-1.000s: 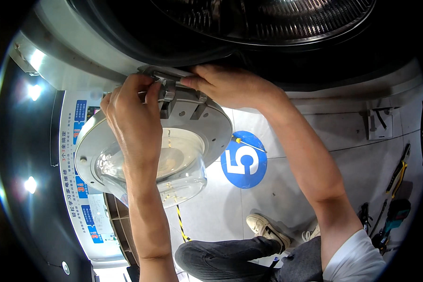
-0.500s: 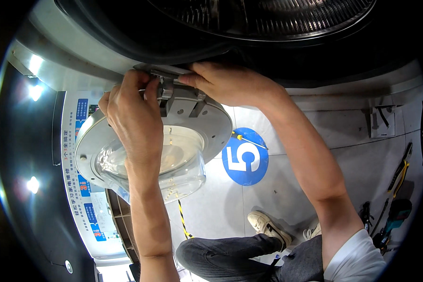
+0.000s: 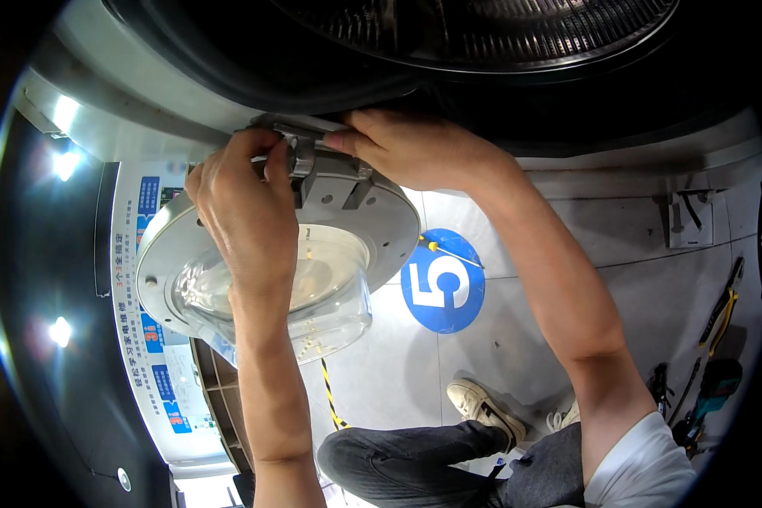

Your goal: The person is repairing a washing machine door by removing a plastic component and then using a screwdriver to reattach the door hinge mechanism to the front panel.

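A washing machine's round door (image 3: pixel 372 245) with a clear bowl-shaped glass (image 3: pixel 330 279) hangs open at the lower left of the drum opening. At its top, a metal hinge (image 3: pixel 305 157) meets the pale front of the machine (image 3: pixel 186 76). My left hand (image 3: pixel 250 212) pinches at the hinge with thumb and forefinger; whatever lies between the fingertips is too small to make out. My right hand (image 3: pixel 415 148) grips around the hinge plate from the right, thumb on the metal and fingertips hidden behind it.
The drum (image 3: pixel 516 34) and dark gasket (image 3: pixel 483 106) fill the top. On the tiled floor are a blue circle marker (image 3: pixel 423 313), a yellow-handled tool (image 3: pixel 436 247), several tools at right including a teal one (image 3: pixel 707 398), and a small bracket (image 3: pixel 686 220). My knee (image 3: pixel 381 466) is below.
The hands, door and hinge hold almost the same place. Since a second ago the camera view has shifted slightly, and my left hand has moved very slightly at the hinge.
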A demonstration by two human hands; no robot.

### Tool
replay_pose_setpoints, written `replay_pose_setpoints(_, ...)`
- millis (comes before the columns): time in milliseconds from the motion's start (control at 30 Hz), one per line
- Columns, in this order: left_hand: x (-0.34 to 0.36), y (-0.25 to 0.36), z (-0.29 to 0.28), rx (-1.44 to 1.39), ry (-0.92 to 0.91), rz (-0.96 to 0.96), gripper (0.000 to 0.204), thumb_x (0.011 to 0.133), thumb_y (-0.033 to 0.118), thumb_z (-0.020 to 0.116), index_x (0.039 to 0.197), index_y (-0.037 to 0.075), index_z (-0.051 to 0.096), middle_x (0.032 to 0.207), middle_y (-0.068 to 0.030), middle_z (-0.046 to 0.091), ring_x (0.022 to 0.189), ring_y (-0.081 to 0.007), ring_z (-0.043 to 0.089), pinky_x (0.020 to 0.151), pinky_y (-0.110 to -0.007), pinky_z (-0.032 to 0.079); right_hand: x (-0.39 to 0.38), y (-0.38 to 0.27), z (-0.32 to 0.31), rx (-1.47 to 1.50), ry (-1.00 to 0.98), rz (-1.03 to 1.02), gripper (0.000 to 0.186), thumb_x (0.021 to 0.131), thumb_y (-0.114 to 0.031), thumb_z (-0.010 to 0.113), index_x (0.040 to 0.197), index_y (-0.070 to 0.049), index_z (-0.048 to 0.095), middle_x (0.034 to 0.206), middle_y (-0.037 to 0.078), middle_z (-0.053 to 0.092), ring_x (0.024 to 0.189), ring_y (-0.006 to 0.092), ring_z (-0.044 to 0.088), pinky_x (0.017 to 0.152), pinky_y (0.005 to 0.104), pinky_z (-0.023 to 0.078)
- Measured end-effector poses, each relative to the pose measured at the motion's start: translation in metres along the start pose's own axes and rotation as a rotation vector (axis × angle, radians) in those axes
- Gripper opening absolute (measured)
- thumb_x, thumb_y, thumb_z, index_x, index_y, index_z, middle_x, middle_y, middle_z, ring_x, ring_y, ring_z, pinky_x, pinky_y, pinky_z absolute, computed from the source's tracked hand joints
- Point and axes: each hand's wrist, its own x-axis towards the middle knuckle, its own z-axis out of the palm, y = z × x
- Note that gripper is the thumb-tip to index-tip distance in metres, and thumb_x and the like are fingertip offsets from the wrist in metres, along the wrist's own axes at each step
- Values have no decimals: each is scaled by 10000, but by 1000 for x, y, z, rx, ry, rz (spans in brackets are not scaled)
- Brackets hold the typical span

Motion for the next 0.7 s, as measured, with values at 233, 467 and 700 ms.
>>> replay_pose_setpoints(233,-1,-2,0,71,27,26,51,792,70,686,810,27,664,742,-84,655,723,-265,591,818,-368,373,-2,-3,-3,44,-2,-1,375,969,-381,492,1041,-44,640,814,113,668,767,230,661,757,351,516)
replay_pose_setpoints(467,-2,2,-5,267,29,105,81,808,120,685,836,46,706,804,-44,649,821,-239,551,772,-377,317,-4,-4,-6,75,-19,3,367,967,-384,501,999,-46,639,775,114,652,712,228,644,713,347,501)
replay_pose_setpoints(700,-3,-1,-2,268,-1,89,71,821,101,654,826,40,689,821,-60,651,843,-258,556,807,-382,331,-4,-7,-6,86,-40,45,373,966,-387,504,1020,-38,626,752,117,635,688,224,624,704,342,492)
